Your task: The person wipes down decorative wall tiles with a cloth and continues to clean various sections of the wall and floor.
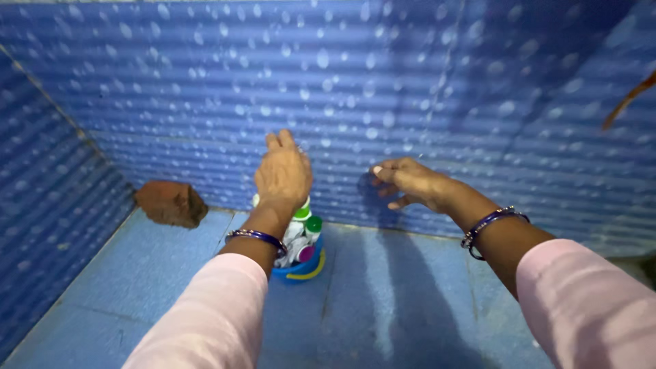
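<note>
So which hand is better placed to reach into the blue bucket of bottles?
Probably the left hand: it hovers directly above the blue bucket and its bottles. The right hand hangs off to the side, apart from it, near the wall.

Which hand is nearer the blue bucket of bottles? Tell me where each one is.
Left. The left hand hovers directly above the blue bucket of bottles, fingers extended. The right hand is off to the bucket's right, near the wall.

A reddish-brown brick [171,203] lies on the blue floor [123,287] against the corrugated blue wall [410,82].
</note>
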